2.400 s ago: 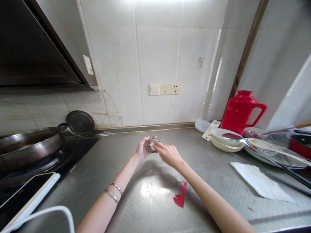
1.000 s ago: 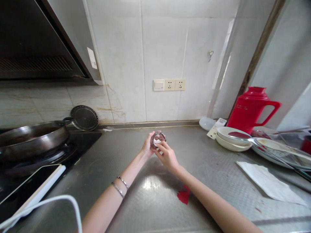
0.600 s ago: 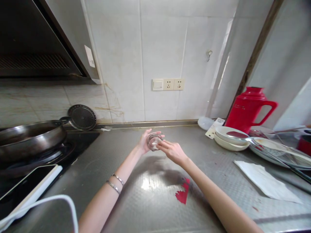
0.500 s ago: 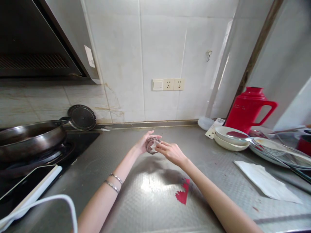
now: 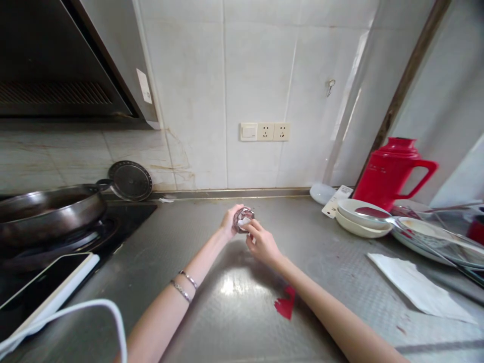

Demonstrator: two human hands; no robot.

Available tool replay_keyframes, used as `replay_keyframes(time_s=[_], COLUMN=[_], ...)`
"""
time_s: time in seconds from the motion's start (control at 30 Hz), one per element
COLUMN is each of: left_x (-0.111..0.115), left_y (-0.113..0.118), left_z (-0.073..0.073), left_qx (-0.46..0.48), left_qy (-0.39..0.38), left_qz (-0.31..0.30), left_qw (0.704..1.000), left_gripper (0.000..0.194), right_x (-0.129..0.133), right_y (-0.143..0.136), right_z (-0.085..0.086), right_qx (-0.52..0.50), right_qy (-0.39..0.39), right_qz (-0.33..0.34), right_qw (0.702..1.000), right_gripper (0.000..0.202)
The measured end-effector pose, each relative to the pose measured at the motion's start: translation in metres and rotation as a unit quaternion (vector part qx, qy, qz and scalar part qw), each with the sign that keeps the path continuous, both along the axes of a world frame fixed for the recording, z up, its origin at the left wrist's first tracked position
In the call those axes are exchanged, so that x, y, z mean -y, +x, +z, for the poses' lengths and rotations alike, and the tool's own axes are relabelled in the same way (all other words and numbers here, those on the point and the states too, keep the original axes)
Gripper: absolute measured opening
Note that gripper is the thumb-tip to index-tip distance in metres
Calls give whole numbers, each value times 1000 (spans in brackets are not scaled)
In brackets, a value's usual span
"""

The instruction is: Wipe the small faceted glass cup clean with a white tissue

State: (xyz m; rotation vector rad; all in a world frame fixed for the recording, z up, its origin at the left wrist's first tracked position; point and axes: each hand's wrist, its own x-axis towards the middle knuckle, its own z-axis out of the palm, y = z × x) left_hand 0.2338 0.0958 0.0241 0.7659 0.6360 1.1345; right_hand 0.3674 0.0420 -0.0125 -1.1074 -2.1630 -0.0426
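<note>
Above the metal counter (image 5: 181, 312), my left hand (image 5: 229, 222) is wrapped round a small glass-like round object (image 5: 242, 216) with its opening turned towards me. My right hand (image 5: 260, 242) has its fingers bent at that opening, holding a small piece of white tissue (image 5: 245, 222) against the inside. Two silver bracelets (image 5: 181, 290) circle the left forearm. A torn red piece (image 5: 285, 303) lies on the counter beside the right forearm.
At the left are a pan (image 5: 53, 214) on the stove, a round dark lid (image 5: 130, 180) and a phone (image 5: 41, 287) with a white cable (image 5: 94, 304). On the right stand a red flask (image 5: 389, 174), stacked bowls (image 5: 363, 222), plates and a white paper sheet (image 5: 419, 287).
The round object and both hands have shifted slightly right and up. My right fingers are more bent and further into the opening. The view has shifted a little.
</note>
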Motion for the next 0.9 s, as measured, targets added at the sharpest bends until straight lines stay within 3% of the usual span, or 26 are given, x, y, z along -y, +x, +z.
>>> replay_keyframes(time_s=[0.1, 0.17, 0.27, 0.43, 0.57, 0.73, 0.8, 0.9], left_x=[4, 7, 9, 7, -1, -2, 2, 7], left_y=[7, 10, 11, 0, -17, -22, -19, -11], left_z=[-4, -7, -8, 0, 5, -5, -11, -17], left_qx=[32, 56, 68, 69, 13, -96, -141, -123], left_qy=[8, 14, 40, 59, -2, -81, -105, -102], left_qz=[53, 68, 66, -15, -43, -110, -111, -106], left_qw=[998, 996, 995, 996, 999, 986, 978, 981], left_gripper=[22, 23, 25, 27, 29, 52, 52, 42], right_x=[1, 1, 1, -2, -6, -6, -6, -7], right_y=[-19, -23, -16, 16, 37, 43, 41, 41], right_z=[-16, -19, -12, 9, 21, 27, 28, 27], right_qx=[-134, -155, -75, 140, 253, 297, 303, 310], right_qy=[-22, -23, -8, 19, 38, 39, 34, 29], right_qz=[20, 17, -5, -31, -12, 26, 31, 30], right_qw=[991, 987, 997, 989, 967, 954, 952, 950], right_gripper=[29, 23, 17, 30, 43, 36, 30, 27])
